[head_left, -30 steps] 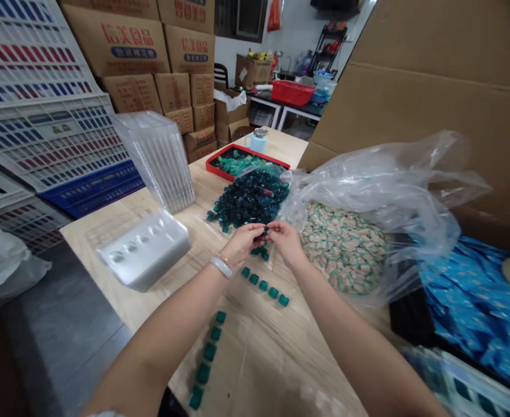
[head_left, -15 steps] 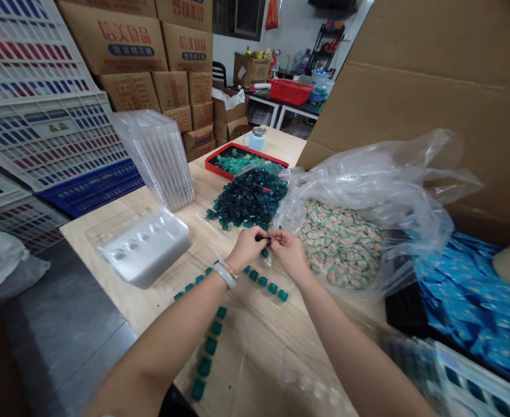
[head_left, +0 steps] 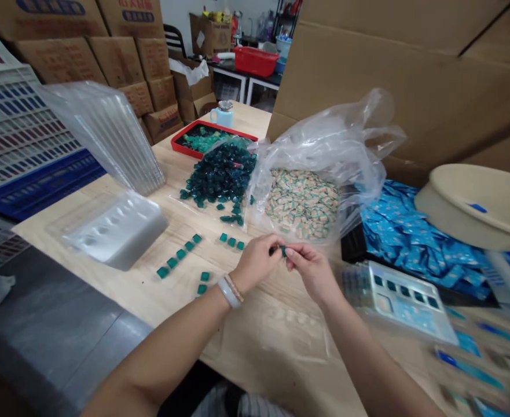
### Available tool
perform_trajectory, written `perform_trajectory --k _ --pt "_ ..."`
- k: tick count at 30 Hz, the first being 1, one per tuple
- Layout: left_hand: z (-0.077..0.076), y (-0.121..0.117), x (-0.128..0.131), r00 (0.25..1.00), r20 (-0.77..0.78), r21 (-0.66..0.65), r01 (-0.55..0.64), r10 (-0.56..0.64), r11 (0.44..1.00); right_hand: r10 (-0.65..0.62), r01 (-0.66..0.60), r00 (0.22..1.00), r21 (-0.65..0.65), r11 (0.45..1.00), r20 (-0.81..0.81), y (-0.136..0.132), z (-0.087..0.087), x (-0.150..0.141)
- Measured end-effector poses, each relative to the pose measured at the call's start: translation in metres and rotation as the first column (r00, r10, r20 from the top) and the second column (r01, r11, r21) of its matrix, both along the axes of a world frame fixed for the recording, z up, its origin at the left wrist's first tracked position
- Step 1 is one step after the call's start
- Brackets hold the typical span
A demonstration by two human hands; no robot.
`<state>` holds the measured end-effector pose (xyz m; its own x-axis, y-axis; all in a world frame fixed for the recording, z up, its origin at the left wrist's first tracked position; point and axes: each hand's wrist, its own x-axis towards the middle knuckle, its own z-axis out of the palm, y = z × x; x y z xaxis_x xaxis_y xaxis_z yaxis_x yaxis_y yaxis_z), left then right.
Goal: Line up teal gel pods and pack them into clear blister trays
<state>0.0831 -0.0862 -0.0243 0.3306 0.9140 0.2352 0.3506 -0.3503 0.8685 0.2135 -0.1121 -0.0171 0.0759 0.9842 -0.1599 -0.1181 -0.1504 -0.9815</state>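
My left hand (head_left: pixel 257 262) and my right hand (head_left: pixel 310 267) meet over the wooden table (head_left: pixel 150 289), both pinched on one small dark green wrapped candy (head_left: pixel 279 251) held between the fingertips. Short rows of green candies (head_left: pixel 179 253) lie on the table to the left of my hands, and a few more green candies (head_left: pixel 231 242) lie just beyond them. A large pile of dark green candies (head_left: pixel 220 174) sits further back. A clear plastic tray (head_left: pixel 289 330) lies flat on the table under my wrists.
A clear bag of beige-green sachets (head_left: pixel 302 200) sits right of the pile. Blue packets (head_left: pixel 415 237), a filled tray (head_left: pixel 402 295) and a beige basin (head_left: pixel 476 202) are on the right. A stack of clear trays (head_left: pixel 107 133), a white moulded tray (head_left: pixel 111 229), a red tray (head_left: pixel 206 139) and a mug (head_left: pixel 225 113) stand on the left and at the back.
My hands have drawn back from the candy pile toward me, still pinching a candy together. The camera has tilted down and to the right, bringing the basin and filled tray into view.
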Motion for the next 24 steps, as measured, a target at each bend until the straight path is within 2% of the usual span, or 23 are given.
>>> perform_trajectory --k 3,6,8,10,11,13,14,16,18,19,20,22,23,24 --pt "-0.003 -0.024 0.005 0.987 -0.151 0.082 0.075 -0.062 0.994 -0.034 0.026 0.993 -0.079 0.997 -0.114 -0.033 -0.01 0.002" --pt "-0.015 -0.045 0.005 0.971 -0.219 0.045 0.11 -0.098 0.993 -0.06 0.039 0.99 -0.155 0.987 -0.13 -0.061 -0.025 0.008" --pt "-0.024 -0.055 0.004 0.975 -0.205 -0.016 0.081 -0.082 0.997 -0.083 0.082 0.997 -0.125 0.989 -0.001 -0.069 -0.035 0.019" --pt "-0.031 -0.06 0.004 0.982 -0.183 -0.072 0.043 -0.055 0.996 -0.124 0.124 0.956 0.018 0.992 0.267 -0.064 -0.04 0.033" --pt "-0.033 -0.061 0.005 0.983 -0.175 -0.088 0.045 -0.06 0.995 -0.137 0.1 0.896 0.11 0.989 0.422 -0.057 -0.041 0.039" --pt "-0.035 -0.06 0.01 0.981 -0.159 -0.096 0.095 -0.109 0.991 -0.119 -0.062 0.72 0.234 0.97 0.684 -0.036 -0.04 0.047" --pt "-0.036 -0.059 0.014 0.98 -0.148 -0.101 0.117 -0.132 0.988 -0.082 -0.173 0.622 0.239 0.955 0.779 -0.025 -0.039 0.049" --pt "-0.037 -0.055 0.021 0.987 -0.096 -0.143 0.116 -0.131 0.983 0.018 -0.359 0.439 0.157 0.92 0.898 -0.003 -0.04 0.049" --pt "-0.038 -0.05 0.026 0.997 0.017 -0.265 0.071 -0.069 0.962 0.092 -0.456 0.303 0.06 0.888 0.949 0.011 -0.045 0.047" --pt "-0.038 -0.047 0.027 0.994 0.104 -0.371 0.05 -0.012 0.927 0.11 -0.477 0.266 0.032 0.878 0.958 0.014 -0.049 0.047" --pt "-0.037 -0.044 0.027 0.975 0.212 -0.498 0.053 0.062 0.866 0.115 -0.487 0.25 0.022 0.873 0.961 0.016 -0.052 0.047" --pt "-0.032 -0.037 0.023 0.869 0.426 -0.725 0.162 0.251 0.669 0.11 -0.484 0.256 0.029 0.874 0.96 0.014 -0.056 0.048" --pt "-0.029 -0.035 0.02 0.792 0.508 -0.781 0.259 0.338 0.568 0.095 -0.469 0.277 0.048 0.882 0.956 0.011 -0.056 0.048" --pt "-0.024 -0.032 0.017 0.717 0.568 -0.796 0.352 0.404 0.493 0.065 -0.441 0.31 0.083 0.894 0.948 0.007 -0.055 0.048"
